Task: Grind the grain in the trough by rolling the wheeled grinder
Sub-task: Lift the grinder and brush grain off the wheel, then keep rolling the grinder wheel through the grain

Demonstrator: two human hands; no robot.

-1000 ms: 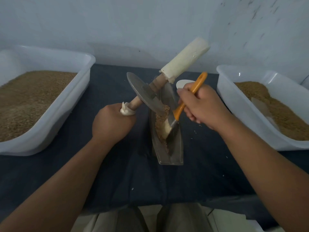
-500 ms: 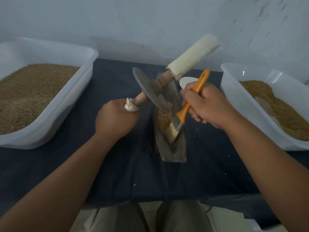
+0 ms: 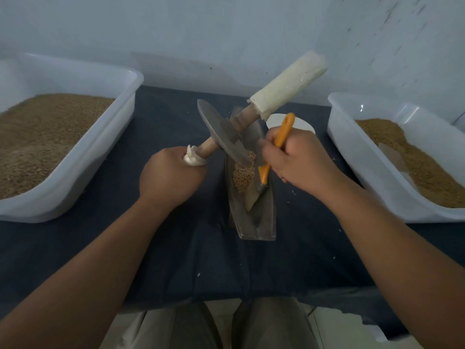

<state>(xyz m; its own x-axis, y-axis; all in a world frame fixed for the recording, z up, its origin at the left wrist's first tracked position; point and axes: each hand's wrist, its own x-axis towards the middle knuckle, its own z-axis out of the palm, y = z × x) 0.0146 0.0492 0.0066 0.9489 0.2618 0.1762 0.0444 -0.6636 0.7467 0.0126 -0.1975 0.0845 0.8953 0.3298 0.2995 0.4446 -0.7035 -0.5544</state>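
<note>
Left fingers (image 3: 173, 159) clasp wheeled grinder (image 3: 221, 133), slanting up rightward, trough (image 3: 254, 224) pointing away

The grinder wheel (image 3: 221, 133) was dull grey metal on a smooth wooden axle (image 3: 208, 148) with a creamy cloth-like wrap (image 3: 286, 84). The trough (image 3: 254, 227) was shiny metal, the brush handle (image 3: 284, 132) glossy plastic, the tubs (image 3: 100, 152) translucent plastic, the tablecloth (image 3: 176, 248) matt cloth
</note>
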